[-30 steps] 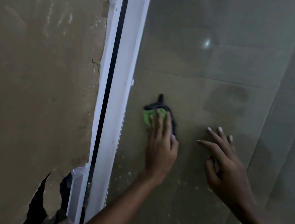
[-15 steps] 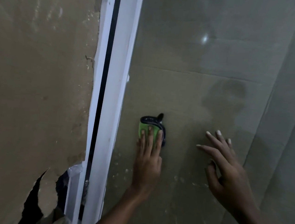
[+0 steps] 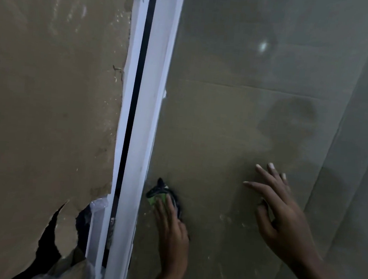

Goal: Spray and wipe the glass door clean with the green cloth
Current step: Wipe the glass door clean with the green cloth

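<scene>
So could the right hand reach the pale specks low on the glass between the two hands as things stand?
Probably yes. The right hand holds nothing, its fingers spread over the glass door, and the pale specks lie just beside it with nothing between. The green cloth is under the left hand though.

Your left hand (image 3: pixel 171 231) covers most of the green cloth (image 3: pixel 158 198); only its 12 o'clock end shows, motion-blurred. Both your forearms are cut off by the 6 o'clock edge. The glass door (image 3: pixel 235 126) runs out of frame at 12 and 6 o'clock. The dark gap behind the torn brown sheet (image 3: pixel 48 105), at 7 o'clock, is unreadable.
</scene>
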Tool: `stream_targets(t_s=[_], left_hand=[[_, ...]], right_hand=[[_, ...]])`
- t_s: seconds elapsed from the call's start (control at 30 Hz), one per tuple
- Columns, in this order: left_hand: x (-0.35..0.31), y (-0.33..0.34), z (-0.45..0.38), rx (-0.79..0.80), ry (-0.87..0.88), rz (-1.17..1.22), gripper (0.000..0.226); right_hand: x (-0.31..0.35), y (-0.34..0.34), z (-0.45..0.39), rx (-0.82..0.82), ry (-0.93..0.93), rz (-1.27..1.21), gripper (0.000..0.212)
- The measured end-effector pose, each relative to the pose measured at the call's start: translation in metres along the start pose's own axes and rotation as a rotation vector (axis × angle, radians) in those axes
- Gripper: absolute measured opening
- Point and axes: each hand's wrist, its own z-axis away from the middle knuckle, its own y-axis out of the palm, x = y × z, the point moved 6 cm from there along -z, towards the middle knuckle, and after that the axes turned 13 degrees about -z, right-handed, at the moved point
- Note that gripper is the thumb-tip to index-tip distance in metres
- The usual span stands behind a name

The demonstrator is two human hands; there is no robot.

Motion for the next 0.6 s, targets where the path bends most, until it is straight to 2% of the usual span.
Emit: stream_targets(t_s=[0.1,0.2,0.3,0.4,0.5,0.53,0.6], left_hand=[[-0.005,-0.018,-0.034,-0.055,-0.06,0.094,0.078],[-0.053,-0.041,-0.097,-0.141,0.059,0.114,0.077],[-0.117,-0.059,-0.138,-0.149,0.169,0.026,0.07],[-0.167,-0.049,-0.105,-0.151,0.474,-0.18,0.073],[-0.164,-0.015,-0.029,-0.065,0.852,-0.244,0.079],[-0.153,-0.011,-0.014,-0.025,0.893,-0.205,0.078],[-0.13,-0.014,-0.006,0.049,0.855,-0.103,0.079]], right_hand=[[0.004,-0.003,0.0,0.006,-0.024,0.031,0.041],[-0.002,-0.005,-0.001,-0.024,0.011,0.034,0.041],[-0.006,0.0,-0.003,-0.047,0.02,0.051,0.042],[-0.006,0.004,-0.004,-0.086,0.016,0.072,0.043],[-0.004,0.002,-0.002,-0.159,0.047,0.021,0.043],[-0.003,0.002,0.0,-0.182,0.056,0.013,0.043],[0.001,0.005,0.005,-0.2,0.039,0.056,0.044]])
